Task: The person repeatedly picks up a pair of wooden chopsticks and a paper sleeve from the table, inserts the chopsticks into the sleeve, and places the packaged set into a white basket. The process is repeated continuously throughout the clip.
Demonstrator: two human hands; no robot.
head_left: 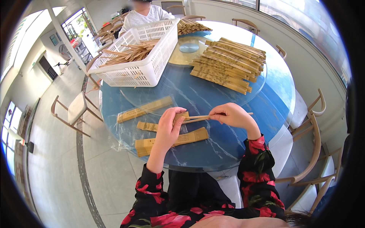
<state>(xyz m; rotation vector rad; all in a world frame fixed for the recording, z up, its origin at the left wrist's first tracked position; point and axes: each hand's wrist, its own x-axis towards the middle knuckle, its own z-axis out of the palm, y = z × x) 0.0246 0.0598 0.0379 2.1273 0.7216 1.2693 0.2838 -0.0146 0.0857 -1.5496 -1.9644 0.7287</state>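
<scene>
The left hand (pixel 170 124) closes its fingers on a brown paper sleeve (pixel 184 114) beside the left ends of thin wooden sticks (pixel 197 119); the right hand's (pixel 230 114) fingers pinch the sticks farther along, above the blue tabletop (pixel 228 142).

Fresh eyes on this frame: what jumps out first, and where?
First, the big white basket heaped with wooden sticks, on the far left of the round blue table. Right of it lies a broad spread of flat brown packets. Closer in, slim pale sticks run between the left grip and right grip.
</scene>
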